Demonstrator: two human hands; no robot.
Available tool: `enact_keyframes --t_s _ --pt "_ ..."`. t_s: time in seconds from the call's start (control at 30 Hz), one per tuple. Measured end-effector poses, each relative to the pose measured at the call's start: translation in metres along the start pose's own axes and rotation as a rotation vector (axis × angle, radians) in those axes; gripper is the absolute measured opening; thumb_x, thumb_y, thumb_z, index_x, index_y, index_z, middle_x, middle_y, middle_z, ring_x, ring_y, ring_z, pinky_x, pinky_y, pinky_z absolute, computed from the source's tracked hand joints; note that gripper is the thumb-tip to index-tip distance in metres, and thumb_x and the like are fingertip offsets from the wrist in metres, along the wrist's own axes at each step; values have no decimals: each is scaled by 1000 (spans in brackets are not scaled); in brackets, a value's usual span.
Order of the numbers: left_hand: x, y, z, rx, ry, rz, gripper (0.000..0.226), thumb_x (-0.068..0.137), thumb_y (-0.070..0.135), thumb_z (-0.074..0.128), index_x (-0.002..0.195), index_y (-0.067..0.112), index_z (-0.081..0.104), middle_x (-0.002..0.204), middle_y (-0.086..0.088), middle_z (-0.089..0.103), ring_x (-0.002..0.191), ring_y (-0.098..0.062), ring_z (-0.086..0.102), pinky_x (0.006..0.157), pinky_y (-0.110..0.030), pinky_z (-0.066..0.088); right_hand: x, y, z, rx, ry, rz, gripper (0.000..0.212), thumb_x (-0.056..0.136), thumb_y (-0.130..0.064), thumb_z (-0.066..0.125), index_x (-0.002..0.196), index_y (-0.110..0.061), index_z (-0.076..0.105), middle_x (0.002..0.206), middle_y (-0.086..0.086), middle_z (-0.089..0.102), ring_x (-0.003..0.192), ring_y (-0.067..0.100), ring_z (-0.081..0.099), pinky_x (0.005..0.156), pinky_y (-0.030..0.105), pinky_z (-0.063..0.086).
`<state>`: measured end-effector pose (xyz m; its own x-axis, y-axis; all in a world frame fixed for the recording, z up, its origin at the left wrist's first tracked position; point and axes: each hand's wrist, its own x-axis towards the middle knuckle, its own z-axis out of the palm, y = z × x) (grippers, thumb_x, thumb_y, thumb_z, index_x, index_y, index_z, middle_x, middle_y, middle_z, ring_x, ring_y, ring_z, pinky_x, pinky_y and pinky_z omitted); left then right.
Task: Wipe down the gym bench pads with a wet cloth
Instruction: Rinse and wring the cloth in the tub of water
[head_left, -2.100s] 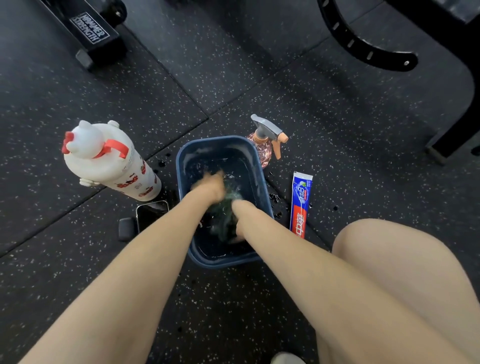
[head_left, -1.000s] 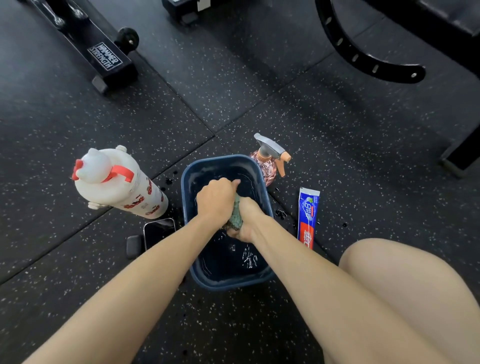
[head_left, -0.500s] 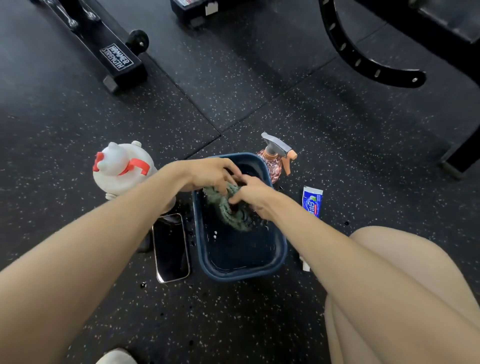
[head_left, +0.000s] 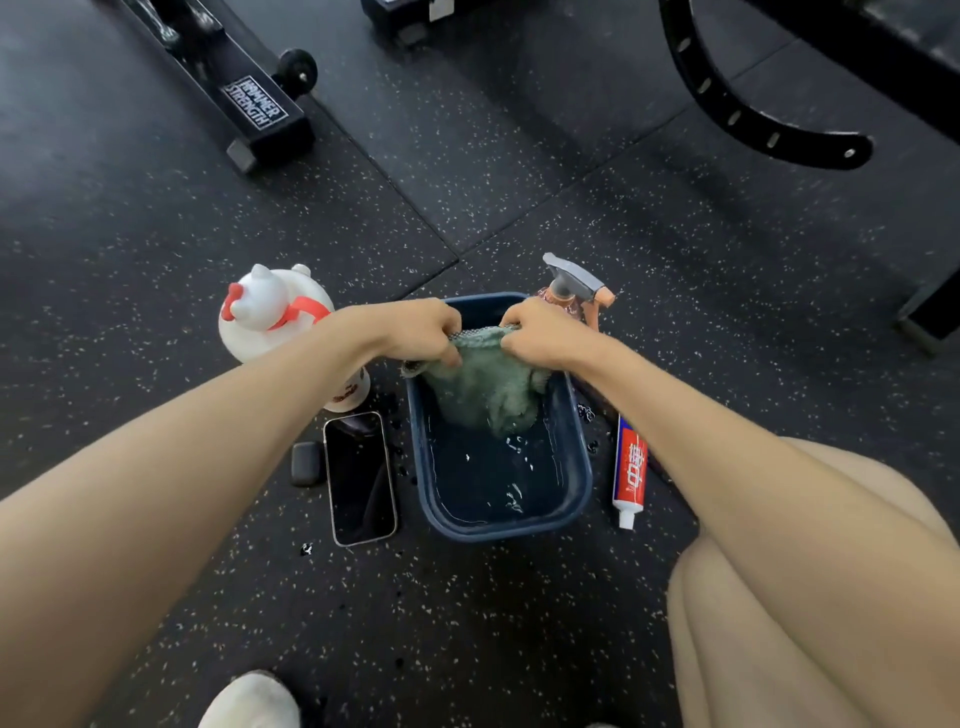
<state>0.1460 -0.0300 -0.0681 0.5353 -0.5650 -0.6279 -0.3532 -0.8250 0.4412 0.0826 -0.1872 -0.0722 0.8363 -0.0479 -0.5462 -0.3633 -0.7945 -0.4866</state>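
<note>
Far left, white bear-top bottle (head_left: 275, 317) stands on the floor, phone (head_left: 361, 478) lying face up on its near side, just left of the basin (head_left: 574, 467). Now the left hand (head_left: 415, 332): fingers curled tight, pinching the cloth (head_left: 483, 389) at the left end of its top edge. Cloth's green, wet, spread btwn both hands. Its long axis runs left-right along that taut top edge. The rest hangs straight down below the fingers into the blue basin, low end at or just over the water, can't tell which. Right hand (head_left: 545, 332) mirrors it, fingers curled round the right end. Spray bottle (head_left: 574, 283) sits just beyond it, toothpaste tube (head_left: 629, 467) right of the basin. Hands are level, neither nearer, cloth dead centre. My read: soaking's done, wringing prob. next, so hands must close in & twist over the basin. Pads not wiped yet, I'd say.
</note>
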Motion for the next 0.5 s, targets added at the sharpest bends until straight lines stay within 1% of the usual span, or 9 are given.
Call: enact_keyframes --t_s 0.03,0.1,0.13,0.23,0.3,0.33,0.4,0.47,0.5 --pt "0 -1 -2 -14 20 1 20 87 19 64 78 17 46 69 1 49 61 -17 45 54 -28 34 -1 2 -3 -42 -51 2 15 88 -19 59 93 -5 62 75 7 60 70 19 51 52 26 33" --pt "0 0 -4 -63 65 6 12 89 17 62 89 15 51 72 0 51 61 -16 47 52 -27 35 -5 5 -7 -139 -169 21 30 83 -38 71 89 -12 57 70 -3 54 69 16 51 53 27 34" --pt "0 2 -4 -80 87 15 10 89 16 61 93 14 52 75 1 51 64 -14 48 54 -27 36 -7 5 -8 -191 -204 28 36 79 -43 74 87 -12 56 70 -4 52 67 15 50 53 27 34" --pt "3 14 0 -105 151 37 7 91 13 55 98 15 53 81 1 53 71 -17 51 61 -28 39 -12 0 -5 -313 -237 25 37 83 -36 73 71 -13 46 66 -1 46 59 14 42 51 28 32" --pt "6 19 4 -153 172 27 9 92 10 50 100 12 55 74 -2 53 61 -17 48 53 -27 38 -13 -5 -4 -329 -257 47 34 90 -26 66 70 -13 42 68 0 44 58 14 40 50 27 33" --pt "6 20 4 -179 167 16 11 92 9 49 101 10 55 72 -4 53 58 -17 47 50 -27 37 -13 -6 -5 -303 -275 68 31 93 -23 62 72 -13 41 71 1 45 60 14 42 50 26 35" --pt "4 19 3 -193 141 -7 12 93 9 48 101 9 57 75 -5 55 61 -17 51 51 -27 42 -14 -7 -10 -189 -326 128 21 96 -20 58 81 -12 45 83 4 52 68 16 50 52 25 42" --pt "1 19 3 -215 92 -39 10 93 11 49 98 11 58 83 -6 59 72 -20 58 62 -36 53 -18 -7 -14 -7 -397 208 12 97 -19 56 90 -11 50 89 6 59 73 17 57 53 26 47" --pt "-1 20 2 -246 60 -61 10 93 11 50 96 12 59 86 -7 61 76 -23 60 68 -40 55 -20 -8 -15 78 -433 244 10 97 -20 56 94 -11 53 88 6 62 73 18 60 55 27 50"
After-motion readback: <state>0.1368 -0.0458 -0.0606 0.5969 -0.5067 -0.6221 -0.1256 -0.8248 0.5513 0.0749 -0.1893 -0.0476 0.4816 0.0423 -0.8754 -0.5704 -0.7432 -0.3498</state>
